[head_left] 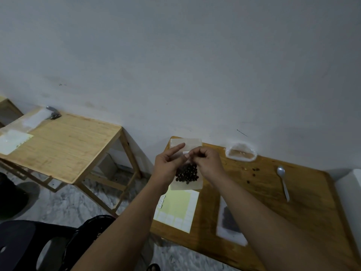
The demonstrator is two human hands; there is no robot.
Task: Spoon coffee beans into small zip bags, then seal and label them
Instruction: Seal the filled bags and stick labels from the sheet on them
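Note:
A small clear zip bag (186, 145) with dark coffee beans (187, 174) in its lower half is held upright above the table's left end. My left hand (167, 165) holds its left side, index finger stretched out along the bag. My right hand (208, 163) has curled fingers and pinches a small white label at the bag's front near the middle. A label sheet (176, 208), yellow backing with white stickers, lies on the table below the bag. The spoon (283, 181) lies on the table to the right, apart from both hands.
A brown wooden table (312, 212) carries a filled bag lying flat (229, 222), a clear open bag (241, 152) by the wall and a few loose beans (254, 170). A second light wooden table (64, 145) with bags and papers stands left. A dark chair (29, 245) is at lower left.

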